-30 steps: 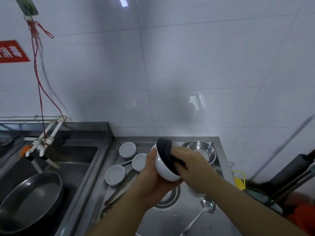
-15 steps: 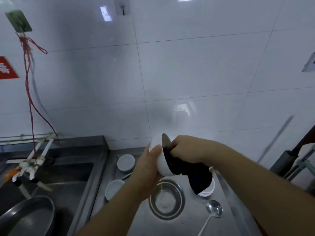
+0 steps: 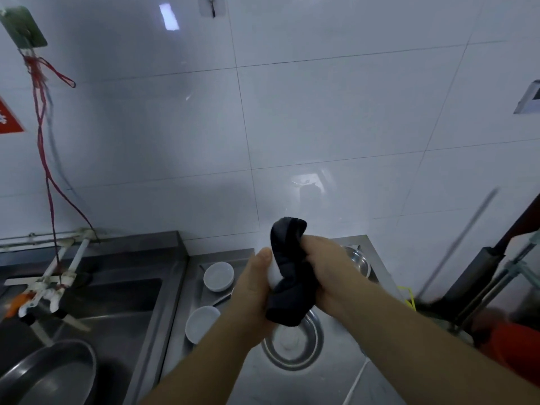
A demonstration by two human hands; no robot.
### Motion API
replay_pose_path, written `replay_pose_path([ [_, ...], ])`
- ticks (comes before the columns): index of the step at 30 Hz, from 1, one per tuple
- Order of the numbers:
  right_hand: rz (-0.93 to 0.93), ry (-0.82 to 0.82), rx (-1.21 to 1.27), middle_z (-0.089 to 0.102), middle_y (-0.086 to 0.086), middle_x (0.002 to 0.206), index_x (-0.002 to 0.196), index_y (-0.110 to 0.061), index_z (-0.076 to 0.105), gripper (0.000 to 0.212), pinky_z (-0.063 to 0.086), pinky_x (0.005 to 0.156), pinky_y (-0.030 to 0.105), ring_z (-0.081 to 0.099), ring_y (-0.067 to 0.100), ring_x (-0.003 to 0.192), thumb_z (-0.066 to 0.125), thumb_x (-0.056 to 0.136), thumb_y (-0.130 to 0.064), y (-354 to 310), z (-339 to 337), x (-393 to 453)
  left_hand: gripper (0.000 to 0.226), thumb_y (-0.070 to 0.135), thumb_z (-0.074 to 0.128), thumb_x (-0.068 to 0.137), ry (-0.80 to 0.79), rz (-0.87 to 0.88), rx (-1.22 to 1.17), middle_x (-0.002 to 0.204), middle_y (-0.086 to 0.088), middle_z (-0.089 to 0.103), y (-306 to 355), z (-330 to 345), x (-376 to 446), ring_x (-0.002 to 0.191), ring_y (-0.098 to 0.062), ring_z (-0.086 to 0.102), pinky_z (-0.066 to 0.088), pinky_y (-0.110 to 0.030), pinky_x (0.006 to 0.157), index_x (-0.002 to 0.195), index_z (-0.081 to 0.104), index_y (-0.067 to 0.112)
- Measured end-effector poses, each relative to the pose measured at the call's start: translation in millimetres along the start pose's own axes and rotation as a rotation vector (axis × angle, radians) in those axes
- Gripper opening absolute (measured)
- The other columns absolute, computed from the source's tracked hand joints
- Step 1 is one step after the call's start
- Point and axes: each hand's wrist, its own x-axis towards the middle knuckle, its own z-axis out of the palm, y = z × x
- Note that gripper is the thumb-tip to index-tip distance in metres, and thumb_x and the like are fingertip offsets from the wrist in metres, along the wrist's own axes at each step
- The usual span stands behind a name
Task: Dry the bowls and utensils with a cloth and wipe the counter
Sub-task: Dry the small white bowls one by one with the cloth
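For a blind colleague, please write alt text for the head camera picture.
A person's left hand holds a small white ceramic bowl while the right hand rubs it with a dark cloth, above a steel counter. On the counter lie two small white dishes and a round steel bowl; a steel sink is to the left.

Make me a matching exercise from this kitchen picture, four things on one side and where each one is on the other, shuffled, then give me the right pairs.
Things:
1. dark cloth
2. white bowl
3. steel dish
4. large pan

Places:
A. in the sink, lower left
B. gripped in the right hand
C. on the counter below both hands
D. held in the left hand

Pairs: 1-B, 2-D, 3-C, 4-A
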Motion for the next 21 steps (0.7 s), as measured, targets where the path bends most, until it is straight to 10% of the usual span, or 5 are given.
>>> replay_pose_path([
  [6,-0.619,0.129,-1.414,0.057,-0.005,0.061,0.073,-0.021,0.058,0.021,0.035,0.055,0.028,0.050,0.013,0.057,0.056,0.094,-0.023,3.3,-23.9,18.9,0.102,0.060,0.093,0.069,0.190,0.042,0.053,0.138,-0.028,0.066,-1.5,1.3,9.2,0.127,-0.045,0.066,0.058,-0.058,0.100,0.149,0.053,0.012],
  [10,-0.508,-0.097,-1.845,0.070,0.006,0.085,0.099,-0.016,0.069,0.018,0.045,0.057,0.035,0.064,0.024,0.069,0.053,0.097,-0.025,-14.5,-30.7,20.9,0.101,0.062,0.092,0.070,0.208,0.018,0.168,0.141,-0.029,0.063,-2.6,-1.2,8.5,0.129,-0.049,0.063,0.053,-0.068,0.104,0.151,0.052,0.016],
  [15,-0.055,-0.198,-1.364,0.078,0.005,0.096,0.104,-0.016,0.076,0.026,0.062,0.091,0.045,0.075,0.024,0.089,0.058,0.096,-0.033,-32.7,-37.1,15.5,0.096,0.065,0.087,0.075,0.097,0.033,0.282,0.142,-0.025,0.064,-1.3,-2.9,2.4,0.130,-0.045,0.063,0.051,-0.066,0.109,0.151,0.052,0.018],
  [21,0.061,-0.072,-0.143,0.075,0.013,0.098,0.098,-0.007,0.075,0.027,0.062,0.082,0.040,0.074,0.026,0.090,0.061,0.104,-0.029,0.0,-29.0,13.7,0.112,0.065,0.086,0.074,0.043,0.061,0.222,0.142,-0.040,0.055,7.4,6.5,0.4,0.134,-0.059,0.053,0.043,-0.073,0.112,0.156,0.042,0.003],
])
